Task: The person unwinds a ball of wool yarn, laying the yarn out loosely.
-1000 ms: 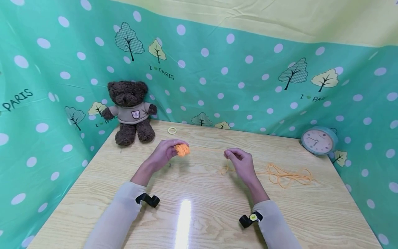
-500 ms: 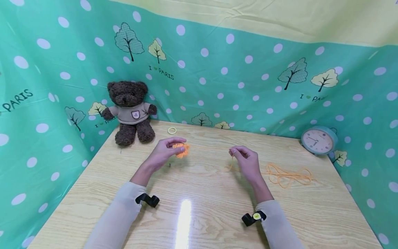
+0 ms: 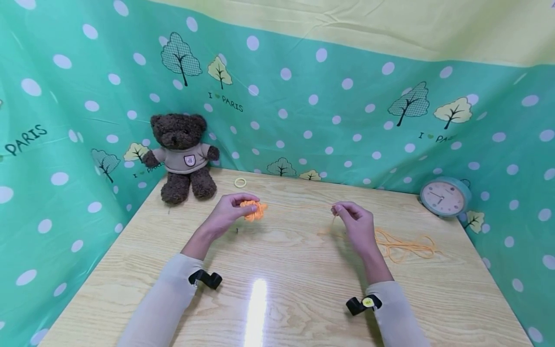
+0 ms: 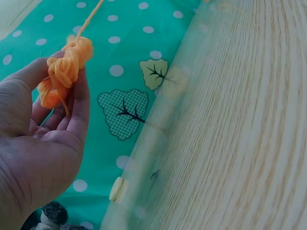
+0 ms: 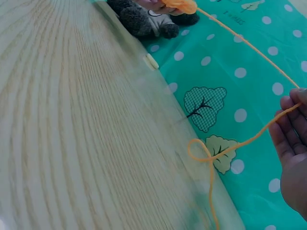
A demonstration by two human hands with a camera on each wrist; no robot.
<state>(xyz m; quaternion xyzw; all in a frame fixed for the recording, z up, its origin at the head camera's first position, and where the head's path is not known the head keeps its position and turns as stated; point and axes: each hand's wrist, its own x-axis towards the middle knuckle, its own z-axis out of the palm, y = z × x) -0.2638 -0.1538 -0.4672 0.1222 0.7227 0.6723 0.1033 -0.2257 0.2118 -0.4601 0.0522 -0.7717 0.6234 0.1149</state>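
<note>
- Across the worktop [image 3: 286,270], head view: the left grip [image 3: 227,212] pinches the orange bundle [image 3: 253,211] between thumb and fingers, so it is plainly the nearer of the 2; the right grip [image 3: 357,226] stands well apart to the right, at about the same depth. Loose yarn [image 3: 409,246] lies just right of that grip.
- Left wrist view: the bundle sits at the fingertips, its long axis slanting up and away from the palm, with 1 strand [image 4: 90,17] leaving its far end.
- Right wrist view: the strand runs straight from the bundle to the right grip, pinched there; a slack, looped tail [image 5: 240,143] droops from the fingers. What counts most seems to be this straight line between the 2 grips.
</note>
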